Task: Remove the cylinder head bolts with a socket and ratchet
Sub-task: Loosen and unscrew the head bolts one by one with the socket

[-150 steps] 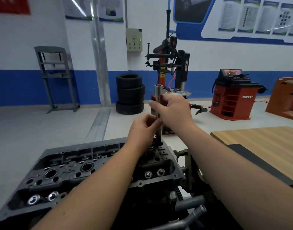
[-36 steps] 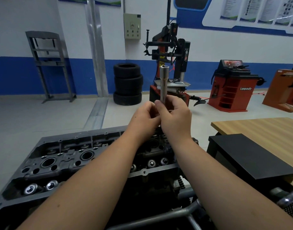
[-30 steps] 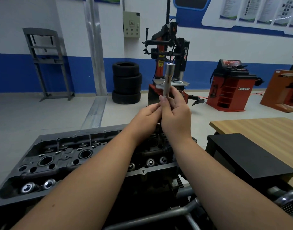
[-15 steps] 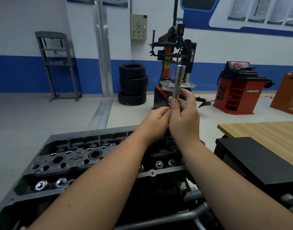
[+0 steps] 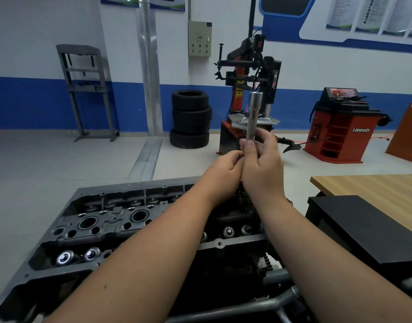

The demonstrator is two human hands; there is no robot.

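Socket [image 5: 252, 117] upright above cylinder head [image 5: 111, 220], right hand [image 5: 262, 164] gripping it, left hand [image 5: 226, 169] pinching its base.

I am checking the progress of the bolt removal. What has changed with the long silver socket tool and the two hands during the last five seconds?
The long silver socket tool has been lifted: five seconds ago its lower end reached down to the dark grey cylinder head, and now it stands upright, clear above it. The right hand still grips its lower part, and the left hand still pinches just below. The head itself looks unchanged.
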